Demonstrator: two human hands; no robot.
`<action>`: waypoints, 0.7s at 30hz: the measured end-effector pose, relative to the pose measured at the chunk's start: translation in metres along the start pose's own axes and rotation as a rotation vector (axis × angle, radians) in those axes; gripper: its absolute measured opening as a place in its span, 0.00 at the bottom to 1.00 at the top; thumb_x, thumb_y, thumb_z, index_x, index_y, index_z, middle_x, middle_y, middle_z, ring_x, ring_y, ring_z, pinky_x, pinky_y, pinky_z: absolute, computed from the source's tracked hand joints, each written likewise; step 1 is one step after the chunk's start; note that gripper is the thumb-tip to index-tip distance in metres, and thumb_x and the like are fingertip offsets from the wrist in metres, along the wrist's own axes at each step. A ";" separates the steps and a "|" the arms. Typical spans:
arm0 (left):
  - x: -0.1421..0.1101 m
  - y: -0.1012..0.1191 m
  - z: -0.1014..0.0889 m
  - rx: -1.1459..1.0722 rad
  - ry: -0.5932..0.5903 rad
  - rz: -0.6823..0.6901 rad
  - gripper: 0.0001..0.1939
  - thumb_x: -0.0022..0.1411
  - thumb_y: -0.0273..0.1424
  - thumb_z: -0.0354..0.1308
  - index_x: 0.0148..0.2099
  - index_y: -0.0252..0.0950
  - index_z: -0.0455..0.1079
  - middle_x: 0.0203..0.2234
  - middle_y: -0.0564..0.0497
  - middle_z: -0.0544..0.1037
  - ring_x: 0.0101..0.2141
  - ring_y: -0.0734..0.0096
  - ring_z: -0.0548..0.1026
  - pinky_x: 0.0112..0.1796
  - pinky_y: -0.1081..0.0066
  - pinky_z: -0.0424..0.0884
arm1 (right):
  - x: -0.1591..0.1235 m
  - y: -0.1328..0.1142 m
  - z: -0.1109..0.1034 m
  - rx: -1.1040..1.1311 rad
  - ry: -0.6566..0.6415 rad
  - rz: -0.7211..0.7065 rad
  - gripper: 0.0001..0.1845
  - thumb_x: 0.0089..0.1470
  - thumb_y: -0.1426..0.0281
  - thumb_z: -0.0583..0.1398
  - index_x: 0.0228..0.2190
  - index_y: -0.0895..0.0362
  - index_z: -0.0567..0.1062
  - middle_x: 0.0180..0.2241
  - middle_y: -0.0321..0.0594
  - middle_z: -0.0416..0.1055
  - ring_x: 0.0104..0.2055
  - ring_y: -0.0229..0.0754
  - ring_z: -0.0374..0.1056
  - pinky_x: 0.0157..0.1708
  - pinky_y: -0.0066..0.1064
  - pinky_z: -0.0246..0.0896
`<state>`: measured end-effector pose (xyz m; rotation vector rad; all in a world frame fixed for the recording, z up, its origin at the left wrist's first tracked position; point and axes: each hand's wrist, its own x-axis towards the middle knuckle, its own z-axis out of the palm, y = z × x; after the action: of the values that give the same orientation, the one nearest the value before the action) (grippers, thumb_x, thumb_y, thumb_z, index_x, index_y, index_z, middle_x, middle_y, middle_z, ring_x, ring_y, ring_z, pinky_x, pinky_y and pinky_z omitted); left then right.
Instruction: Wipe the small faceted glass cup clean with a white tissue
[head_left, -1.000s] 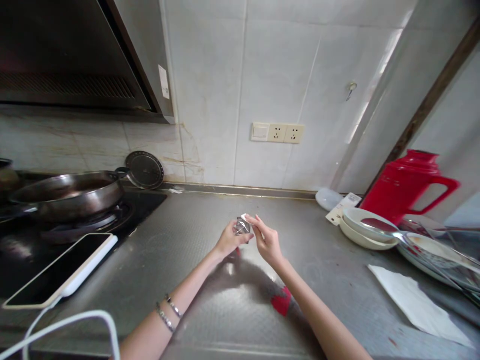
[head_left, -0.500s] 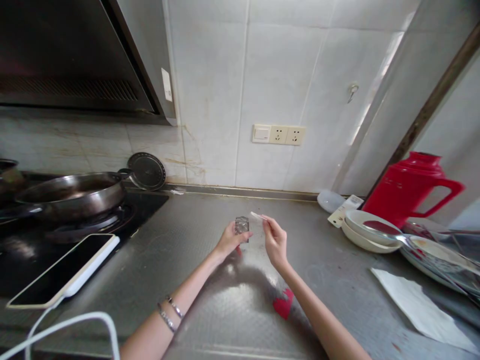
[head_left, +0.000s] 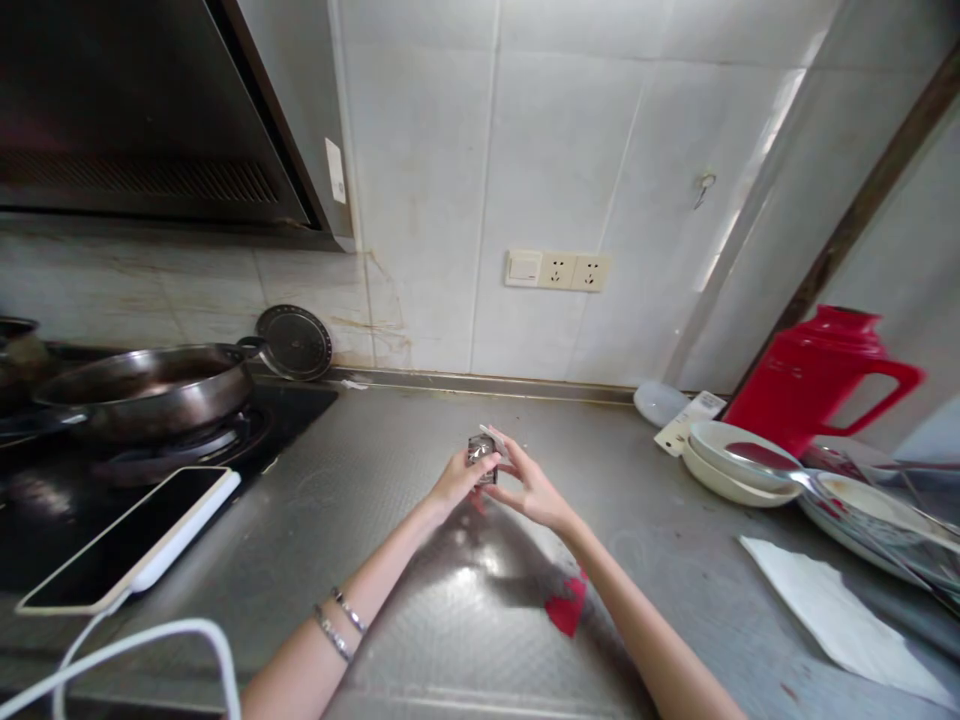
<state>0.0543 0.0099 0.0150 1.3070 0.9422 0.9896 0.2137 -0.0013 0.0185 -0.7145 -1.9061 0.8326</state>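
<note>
Clear container (head_left: 479, 451), one; hands (head_left: 451, 483) (head_left: 536, 492), two.

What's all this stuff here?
Glassy item: 1, grey, held
Thin strip: 1, white, centre
Counter: 1, grey, middle
Stove: 1, black, left
Pan: 1, silver, on stove
Hood: 1, black, upper left
Disc: 1, dark, against wall
Phone: 1, black, left
Cable: 1, white, lower left
Socket panel: 1, cream, wall
Jug: 1, red, right
Bowls: 2, white, right
Other dishes: unclear count, right
Paper: 1, white, lower right
Bracelets: 2, silver, left forearm
Left fingers, right fingers: 2 sets, centre
</note>
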 end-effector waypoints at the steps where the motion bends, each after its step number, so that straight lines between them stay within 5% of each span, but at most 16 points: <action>1: 0.000 0.000 0.001 -0.007 -0.004 -0.004 0.28 0.50 0.49 0.61 0.47 0.35 0.68 0.24 0.54 0.69 0.18 0.78 0.66 0.16 0.76 0.68 | 0.000 0.002 0.003 -0.018 0.027 -0.007 0.40 0.46 0.72 0.62 0.59 0.47 0.57 0.61 0.43 0.55 0.60 0.48 0.56 0.54 0.42 0.61; 6: -0.002 0.000 0.000 -0.057 -0.095 0.020 0.30 0.50 0.50 0.61 0.50 0.36 0.66 0.31 0.49 0.72 0.22 0.77 0.69 0.20 0.75 0.70 | 0.002 0.008 0.006 -0.017 0.130 -0.013 0.35 0.46 0.67 0.65 0.55 0.50 0.64 0.54 0.44 0.64 0.54 0.47 0.64 0.48 0.38 0.66; 10: 0.001 -0.005 -0.004 -0.055 -0.203 0.103 0.45 0.45 0.48 0.66 0.61 0.38 0.53 0.42 0.42 0.72 0.22 0.77 0.69 0.22 0.71 0.71 | 0.005 0.003 0.000 0.124 0.245 0.067 0.34 0.43 0.64 0.67 0.53 0.52 0.66 0.50 0.44 0.69 0.48 0.46 0.68 0.44 0.37 0.69; 14: 0.006 -0.013 -0.005 0.069 -0.017 0.272 0.63 0.34 0.36 0.74 0.66 0.42 0.39 0.53 0.37 0.65 0.37 0.67 0.74 0.36 0.66 0.73 | 0.007 -0.003 -0.004 0.248 0.282 0.200 0.27 0.44 0.62 0.66 0.46 0.56 0.70 0.43 0.44 0.74 0.42 0.46 0.72 0.40 0.37 0.71; 21: 0.009 -0.025 -0.002 0.220 0.061 0.347 0.54 0.42 0.31 0.70 0.65 0.36 0.42 0.50 0.40 0.70 0.48 0.59 0.71 0.50 0.59 0.66 | 0.006 -0.008 0.006 0.292 0.220 0.220 0.25 0.43 0.59 0.67 0.43 0.56 0.73 0.40 0.43 0.76 0.40 0.46 0.73 0.39 0.36 0.71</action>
<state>0.0564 0.0185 -0.0097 1.6716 0.9066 1.2216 0.2045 -0.0028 0.0258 -0.8064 -1.4894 1.0952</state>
